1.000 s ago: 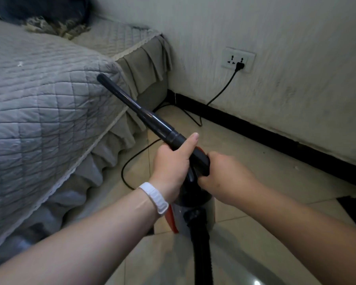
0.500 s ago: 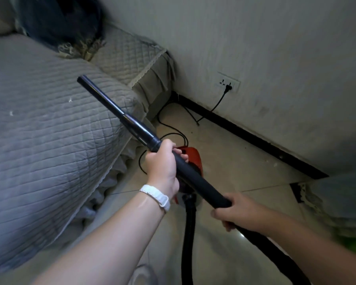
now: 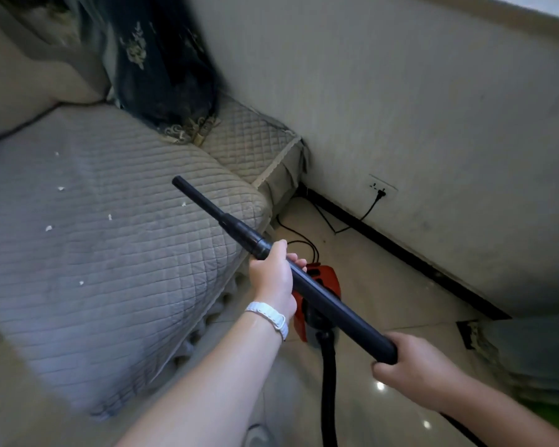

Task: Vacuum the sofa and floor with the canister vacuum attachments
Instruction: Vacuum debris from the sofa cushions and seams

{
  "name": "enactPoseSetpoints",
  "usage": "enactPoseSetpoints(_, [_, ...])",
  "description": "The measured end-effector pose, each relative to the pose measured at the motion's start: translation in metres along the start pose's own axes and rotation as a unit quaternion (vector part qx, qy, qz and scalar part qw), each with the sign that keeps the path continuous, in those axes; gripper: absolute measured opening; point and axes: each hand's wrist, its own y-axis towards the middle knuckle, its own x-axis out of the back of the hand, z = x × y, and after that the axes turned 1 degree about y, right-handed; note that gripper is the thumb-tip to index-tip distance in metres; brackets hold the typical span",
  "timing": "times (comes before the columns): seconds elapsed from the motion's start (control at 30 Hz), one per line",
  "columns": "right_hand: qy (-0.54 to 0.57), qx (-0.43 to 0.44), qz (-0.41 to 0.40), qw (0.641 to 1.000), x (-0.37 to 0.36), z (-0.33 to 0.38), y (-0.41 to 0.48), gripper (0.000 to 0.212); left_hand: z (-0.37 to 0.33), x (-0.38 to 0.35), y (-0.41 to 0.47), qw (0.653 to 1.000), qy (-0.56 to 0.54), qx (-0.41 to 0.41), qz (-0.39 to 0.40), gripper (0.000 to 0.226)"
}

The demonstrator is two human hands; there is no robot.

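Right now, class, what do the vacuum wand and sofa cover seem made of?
The vacuum wand: probably hard plastic, black, semi-gloss, with a light streak along its smooth tube. The sofa cover: quilted grey fabric, matte, with stitched squares.

So there's a slim white rubbery wristband [image 3: 268, 315] sitting just behind the left hand [image 3: 271, 279], with a small loop on the strap's side. Left forearm [image 3: 207, 382] and right forearm [image 3: 497, 411] are both bare, nothing fancy.
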Motion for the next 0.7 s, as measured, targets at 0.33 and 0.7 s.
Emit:
enactPoseSetpoints(0.33, [-0.084, -0.013, 0.007, 0.996, 0.065, 0.050, 0.001, 0.020, -0.047, -0.036, 0.040, 0.999, -0.004, 0.035, 0.022, 0.020])
enactPoseSetpoints(0.7, [-0.135, 0.044, 0.047, 0.989, 0.161, 0.063, 0.130, 0.012, -0.044, -0.119, 0.151, 0.995, 0.017, 0.070, -0.064, 0.032])
